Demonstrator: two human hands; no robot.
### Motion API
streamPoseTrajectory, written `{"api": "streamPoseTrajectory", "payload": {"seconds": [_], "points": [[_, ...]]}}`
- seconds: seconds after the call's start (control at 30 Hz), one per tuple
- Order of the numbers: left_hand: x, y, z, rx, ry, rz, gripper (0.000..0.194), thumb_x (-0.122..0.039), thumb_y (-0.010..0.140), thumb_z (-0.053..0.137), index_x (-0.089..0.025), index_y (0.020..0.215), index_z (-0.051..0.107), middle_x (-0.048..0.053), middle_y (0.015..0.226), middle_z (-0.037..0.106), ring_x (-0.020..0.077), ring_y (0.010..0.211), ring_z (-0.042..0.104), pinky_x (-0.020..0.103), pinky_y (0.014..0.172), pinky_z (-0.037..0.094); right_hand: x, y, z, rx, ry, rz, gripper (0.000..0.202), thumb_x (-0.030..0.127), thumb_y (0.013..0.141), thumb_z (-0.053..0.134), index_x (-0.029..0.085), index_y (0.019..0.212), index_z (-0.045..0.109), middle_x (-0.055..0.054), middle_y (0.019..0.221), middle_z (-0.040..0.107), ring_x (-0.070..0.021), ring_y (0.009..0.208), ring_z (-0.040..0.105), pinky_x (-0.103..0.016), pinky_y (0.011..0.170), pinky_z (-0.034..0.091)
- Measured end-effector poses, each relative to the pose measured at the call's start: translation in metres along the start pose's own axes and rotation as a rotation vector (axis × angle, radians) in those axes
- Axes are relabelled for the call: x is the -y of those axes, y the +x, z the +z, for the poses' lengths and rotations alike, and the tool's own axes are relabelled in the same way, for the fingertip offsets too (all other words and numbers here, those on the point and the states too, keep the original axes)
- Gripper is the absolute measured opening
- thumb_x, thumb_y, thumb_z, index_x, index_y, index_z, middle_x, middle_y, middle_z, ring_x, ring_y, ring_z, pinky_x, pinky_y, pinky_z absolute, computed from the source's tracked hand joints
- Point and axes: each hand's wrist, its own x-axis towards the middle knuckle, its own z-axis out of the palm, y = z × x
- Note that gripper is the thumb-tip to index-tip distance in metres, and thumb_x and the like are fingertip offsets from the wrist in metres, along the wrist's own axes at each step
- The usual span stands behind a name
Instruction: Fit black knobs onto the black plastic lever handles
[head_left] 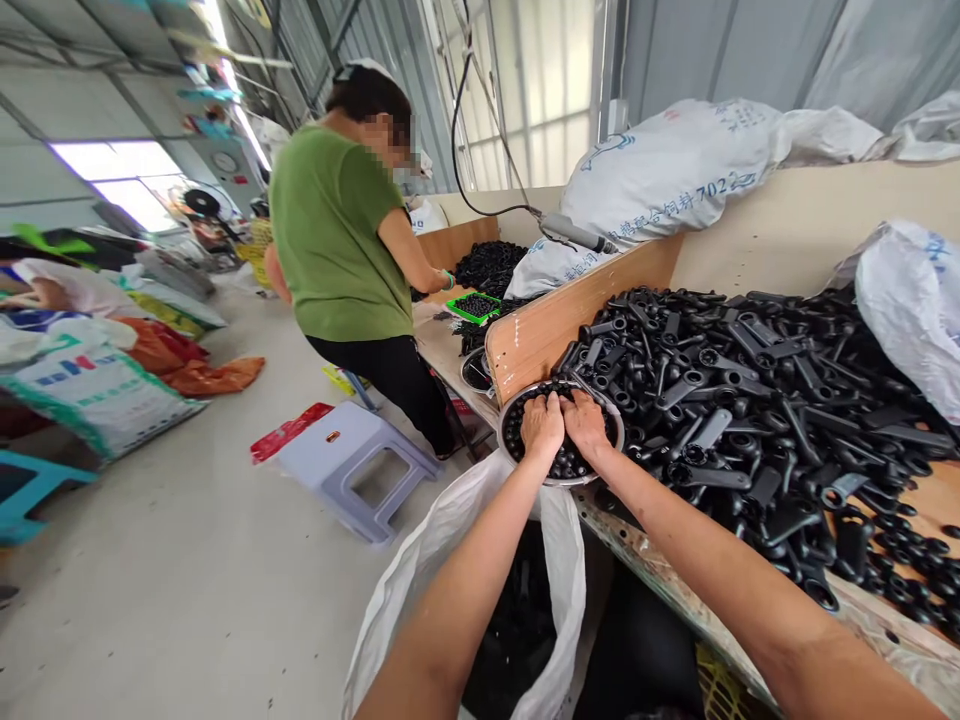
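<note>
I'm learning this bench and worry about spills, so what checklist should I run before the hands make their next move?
1. Left hand and right hand inside the bowl: ok, both are among small black pieces.
2. Bowl's opening facing up: ok.
3. Bowl firmly supported: cannot tell; its underside is hidden.
4. Grip on pieces: cannot tell; the fingertips are buried or hidden.
5. Mouth of the near white sack open: ok, it gapes below the bowl.
6. Co-worker in green away from the bowl: ok, standing beyond the wooden divider.
</note>
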Motion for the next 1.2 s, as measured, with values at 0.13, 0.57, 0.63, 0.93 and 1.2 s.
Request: {"api": "streamPoseTrajectory", "payload": {"seconds": [0.13, 0.57, 0.63, 0.93, 1.2], "points": [[-0.001, 0.011, 0.017, -0.061, -0.245, -0.044, 0.03, -0.036, 0.083, 0.043, -0.02, 0.086, 0.068, 0.009, 0.097, 0.068, 0.0247, 0.096, 0.061, 0.035, 0.086, 0.043, -0.004, 0.011, 0.005, -0.065, 0.254, 0.043, 0.035, 0.031, 0.08, 0.045, 0.017, 0.107, 0.063, -0.008, 0.116, 0.061, -0.0214, 0.112, 0.052, -0.033, 0.097, 0.034], [-0.021, 0.025, 0.024, -0.206, -0.926, -0.072, 0.015, -0.026, 0.066, 0.061, -0.014, 0.071, 0.069, 0.003, 0.075, 0.07, 0.0157, 0.074, 0.063, 0.029, 0.075, 0.048, 0.023, 0.011, 0.006, -0.188, 0.996, 0.14, 0.021, 0.027, 0.061, 0.063, 0.017, 0.078, 0.068, -0.003, 0.089, 0.071, -0.0186, 0.088, 0.063, -0.029, 0.084, 0.046], [-0.024, 0.025, 0.016, -0.225, -0.961, -0.069, 0.014, -0.026, 0.065, 0.062, -0.014, 0.068, 0.068, 0.002, 0.072, 0.069, 0.015, 0.073, 0.062, 0.029, 0.075, 0.048, 0.032, 0.009, 0.005, -0.186, 1.056, 0.138, 0.017, 0.025, 0.059, 0.063, 0.017, 0.074, 0.068, -0.002, 0.085, 0.072, -0.0186, 0.086, 0.063, -0.029, 0.083, 0.046], [-0.074, 0.029, -0.005, -0.191, -0.994, 0.03, 0.013, -0.026, 0.063, 0.063, -0.015, 0.069, 0.067, 0.001, 0.072, 0.068, 0.014, 0.072, 0.062, 0.027, 0.071, 0.048, 0.067, 0.016, -0.031, -0.191, 1.204, 0.074, 0.013, 0.022, 0.059, 0.065, 0.017, 0.07, 0.069, 0.001, 0.075, 0.07, -0.0166, 0.078, 0.062, -0.028, 0.076, 0.048], [-0.181, -0.035, 0.069, 0.173, -1.118, 0.103, 0.023, -0.031, 0.063, 0.066, -0.015, 0.079, 0.068, 0.0, 0.082, 0.068, 0.015, 0.083, 0.062, 0.026, 0.077, 0.049, 0.027, 0.007, -0.165, -0.556, 1.169, -0.07, 0.017, 0.02, 0.06, 0.066, 0.017, 0.076, 0.068, 0.002, 0.082, 0.07, -0.0158, 0.084, 0.062, -0.027, 0.081, 0.049]]}}
